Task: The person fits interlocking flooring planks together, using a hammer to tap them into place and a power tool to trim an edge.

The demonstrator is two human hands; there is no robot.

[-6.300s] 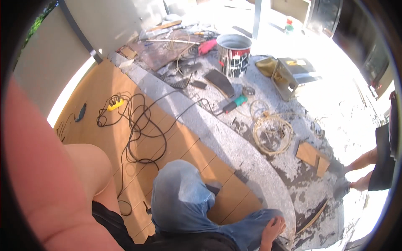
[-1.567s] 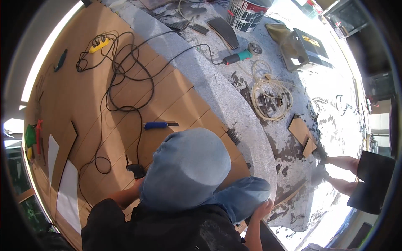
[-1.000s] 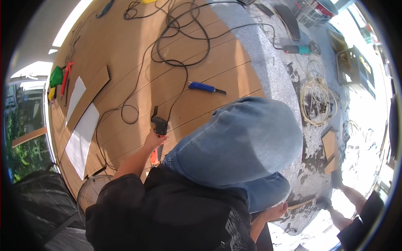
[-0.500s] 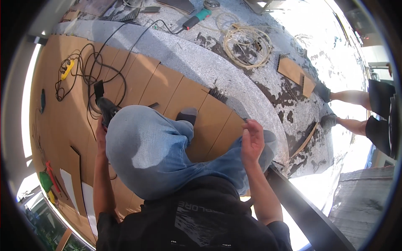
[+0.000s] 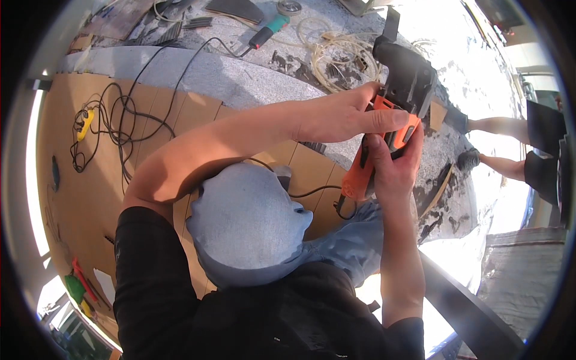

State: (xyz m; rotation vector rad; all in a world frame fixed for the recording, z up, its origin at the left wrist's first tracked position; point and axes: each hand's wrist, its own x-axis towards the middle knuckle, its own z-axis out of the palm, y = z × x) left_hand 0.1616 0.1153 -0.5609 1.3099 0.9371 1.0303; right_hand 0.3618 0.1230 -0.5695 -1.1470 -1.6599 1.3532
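we hold an orange and black power tool with two hands, above our right leg and in front of our right side. our right hand is clamped around the orange body, with its thumb lying along the near side. our left hand comes across from the left and grips the tool further up, near the black head; its thumb lies over the orange part, and most of its other fingers are hidden behind the tool. so the hands are close together, both on the same object. a flat dark blade points away from us at the upper end, and a black cord leaves the lower end. below us we see our raised knee in blue jeans, and under it the brown boards. beyond the boards, on the grey rough floor, lie a green and black grinder and a pale coiled hose. at the right we notice the legs of another person, near a small piece of wood.
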